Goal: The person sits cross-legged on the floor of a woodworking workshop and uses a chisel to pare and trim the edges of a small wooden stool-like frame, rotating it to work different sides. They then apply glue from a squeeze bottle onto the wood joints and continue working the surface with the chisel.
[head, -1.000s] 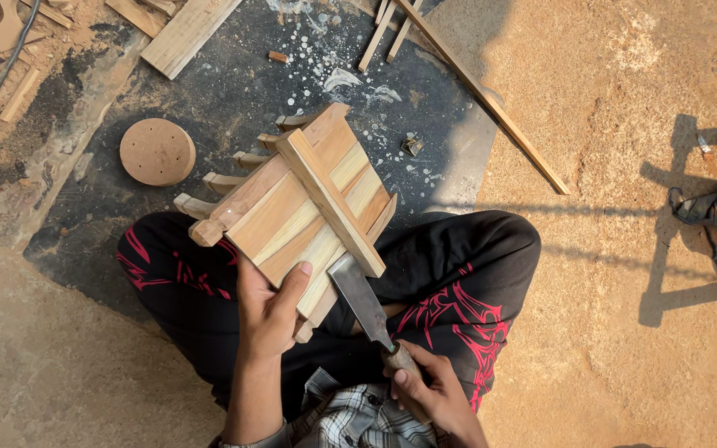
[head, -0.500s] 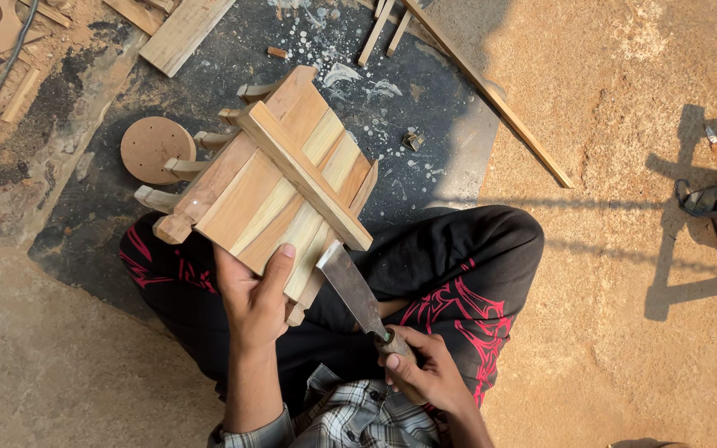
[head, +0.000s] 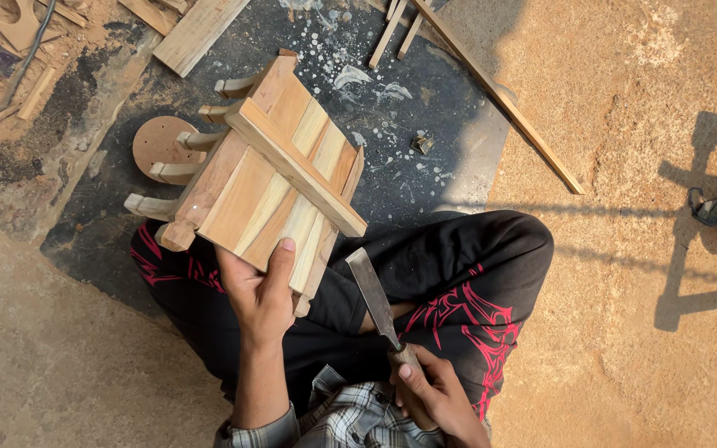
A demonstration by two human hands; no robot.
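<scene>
Sandy dirt ground (head: pixel 649 99) fills the sunlit yard, with a dark mat (head: pixel 392 166) spread over it. On the mat lie a long wooden strip (head: pixel 499 95), a plank (head: pixel 201 33) and a round wooden disc (head: pixel 158 143). Over the person's crossed legs, the left hand (head: pixel 260 290) has its grip closed on the lower edge of a slatted wooden panel (head: pixel 271 178), tilted above the mat. The right hand (head: pixel 433 394) has its grip wrapped around the handle of a chisel (head: pixel 375 299), blade pointing up toward the panel, apart from it.

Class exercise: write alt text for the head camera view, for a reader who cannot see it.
A seated person's left hand grips the near edge of a slatted wooden panel with a crosspiece, propped on their lap, while the right hand holds a flat-bladed chisel by its handle. A round wooden disc lies on the dark mat beyond.
</scene>
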